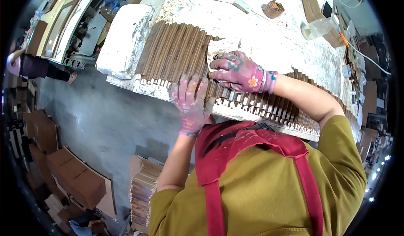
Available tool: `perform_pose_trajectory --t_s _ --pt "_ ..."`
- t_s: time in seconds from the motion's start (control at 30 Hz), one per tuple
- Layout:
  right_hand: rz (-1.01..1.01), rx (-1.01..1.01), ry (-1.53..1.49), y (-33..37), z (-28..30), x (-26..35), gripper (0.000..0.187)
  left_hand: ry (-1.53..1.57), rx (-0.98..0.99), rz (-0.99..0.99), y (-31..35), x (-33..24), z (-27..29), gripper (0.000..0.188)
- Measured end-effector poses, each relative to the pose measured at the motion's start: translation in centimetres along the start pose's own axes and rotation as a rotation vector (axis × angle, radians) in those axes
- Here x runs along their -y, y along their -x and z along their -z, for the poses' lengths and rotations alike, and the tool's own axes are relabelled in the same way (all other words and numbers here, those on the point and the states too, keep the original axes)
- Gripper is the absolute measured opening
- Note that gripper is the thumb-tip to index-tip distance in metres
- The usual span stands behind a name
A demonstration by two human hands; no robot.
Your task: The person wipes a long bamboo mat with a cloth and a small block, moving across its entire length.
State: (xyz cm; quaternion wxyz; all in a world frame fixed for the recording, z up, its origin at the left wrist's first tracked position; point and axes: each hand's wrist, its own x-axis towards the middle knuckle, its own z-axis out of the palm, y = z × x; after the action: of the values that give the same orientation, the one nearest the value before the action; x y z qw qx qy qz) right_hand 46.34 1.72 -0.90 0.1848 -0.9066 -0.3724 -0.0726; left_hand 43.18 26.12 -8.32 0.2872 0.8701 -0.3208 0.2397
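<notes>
Both of my hands wear pink-purple gloves with flower prints. My left hand [189,101] lies at the table's front edge, its fingers stretched out over the ends of a row of brown wood-like strips [174,50]. My right hand [240,74] rests palm down at the right end of that row, fingers apart and pointing left, touching the strips. What lies under its palm is hidden. A second run of strips [269,103] passes below my right forearm along the front edge. Their ends look white.
A white-covered block [126,42] stands left of the strips on the white-stained table [261,38]. Farther back are a brown-stained container [273,9] and a clear plastic jug [315,29]. Cardboard boxes [75,177] stand on the floor; another person [35,66] is at far left.
</notes>
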Motion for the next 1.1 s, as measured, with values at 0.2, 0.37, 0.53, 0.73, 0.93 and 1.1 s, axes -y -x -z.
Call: perform_pose_trajectory --t_s 0.2,0.37,0.53,0.73,0.93,1.1 --pt "-0.556 -0.023 -0.014 0.2 3.4 -7.0 0.036 -0.007 0.034 -0.05 0.0 0.6 -0.4 0.048" --pt "-0.146 -0.193 -0.035 -1.3 1.5 -0.8 0.037 -0.064 0.033 -0.012 0.7 0.1 -1.0 0.059" --pt "-0.486 -0.007 -0.356 0.3 0.4 -0.4 0.03 -0.108 0.064 -0.049 0.3 0.5 -1.3 0.061" --pt "-0.418 -0.582 -0.829 8.9 10.7 -6.9 0.038 0.096 0.032 -0.111 -2.9 -1.6 1.7 0.051" --pt "-0.687 -1.024 -0.945 15.8 17.1 0.1 0.04 0.306 0.356 -0.436 -5.6 -7.8 0.7 0.042" --pt "-0.534 -0.089 -0.068 12.5 7.1 6.6 0.033 0.189 0.543 -0.465 -4.6 -10.2 -2.4 0.041"
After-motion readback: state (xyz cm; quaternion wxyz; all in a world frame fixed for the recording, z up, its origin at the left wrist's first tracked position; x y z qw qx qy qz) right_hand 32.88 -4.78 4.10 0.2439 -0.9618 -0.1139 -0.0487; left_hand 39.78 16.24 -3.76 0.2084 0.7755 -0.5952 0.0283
